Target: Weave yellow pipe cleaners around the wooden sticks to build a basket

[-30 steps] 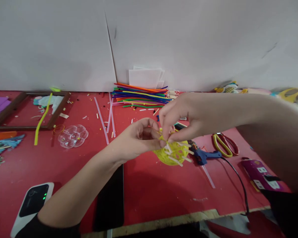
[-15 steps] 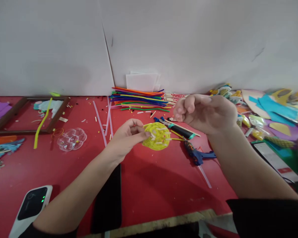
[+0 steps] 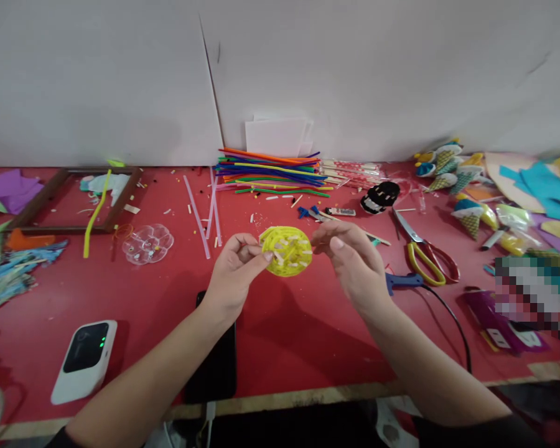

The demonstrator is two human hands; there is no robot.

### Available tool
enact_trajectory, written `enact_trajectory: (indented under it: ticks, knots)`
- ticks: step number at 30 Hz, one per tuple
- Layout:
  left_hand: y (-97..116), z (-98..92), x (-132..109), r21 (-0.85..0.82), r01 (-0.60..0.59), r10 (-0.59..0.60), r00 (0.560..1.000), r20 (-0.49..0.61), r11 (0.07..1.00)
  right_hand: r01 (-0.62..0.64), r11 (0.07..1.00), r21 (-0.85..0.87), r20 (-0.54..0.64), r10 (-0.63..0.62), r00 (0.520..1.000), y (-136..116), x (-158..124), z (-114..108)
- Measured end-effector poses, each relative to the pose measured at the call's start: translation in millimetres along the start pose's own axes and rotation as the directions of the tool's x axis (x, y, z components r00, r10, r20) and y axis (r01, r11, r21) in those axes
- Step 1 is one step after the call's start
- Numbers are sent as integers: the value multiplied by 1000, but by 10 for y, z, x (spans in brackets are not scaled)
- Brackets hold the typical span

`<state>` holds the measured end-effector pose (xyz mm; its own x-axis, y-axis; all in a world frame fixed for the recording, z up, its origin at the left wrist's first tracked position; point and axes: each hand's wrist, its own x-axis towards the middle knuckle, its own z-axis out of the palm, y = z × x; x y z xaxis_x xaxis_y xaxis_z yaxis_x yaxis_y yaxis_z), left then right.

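A round yellow disc (image 3: 287, 239), apparently coiled from fuzzy pipe cleaner, is held above the table with several short pale pieces scattered on its face. My left hand (image 3: 236, 274) pinches its left edge between thumb and fingers. At the opposite edge, the curled fingers of my right hand (image 3: 354, 261) meet the rim, the thumb bent in front of them; whether a small piece is also between them I cannot make out. Beyond my right wrist lies a blue glue gun (image 3: 404, 281), partly hidden by the arm, its black cord trailing right.
Colourful pipe cleaners (image 3: 270, 174) are piled at the wall. Scissors (image 3: 422, 249) lie right, near a black-and-white fuzzy piece (image 3: 380, 197). Pink translucent sticks (image 3: 196, 218), a clear flower-shaped tray (image 3: 147, 244) and a brown frame (image 3: 37, 199) are left; a white device (image 3: 84, 361) and dark phone (image 3: 217, 367) lie nearer.
My right hand has come down and left to the disc's right edge. The disc stays in my left hand. The view has shifted, uncovering the scissors and the black-and-white piece.
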<state>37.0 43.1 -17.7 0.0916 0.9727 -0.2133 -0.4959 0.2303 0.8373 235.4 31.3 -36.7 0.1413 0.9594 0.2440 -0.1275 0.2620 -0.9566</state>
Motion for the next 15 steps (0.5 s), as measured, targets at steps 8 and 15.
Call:
enact_trajectory:
  ticks: [8,15]
  knots:
    - [-216,-69,-73,-81,61,-64,997,-30,995,224,955,-192,221,-181,958,298,-291,2]
    - [-313,-108,-58,-99,68,-72,997,-40,993,416,813,-408,263,-331,906,375,-325,3]
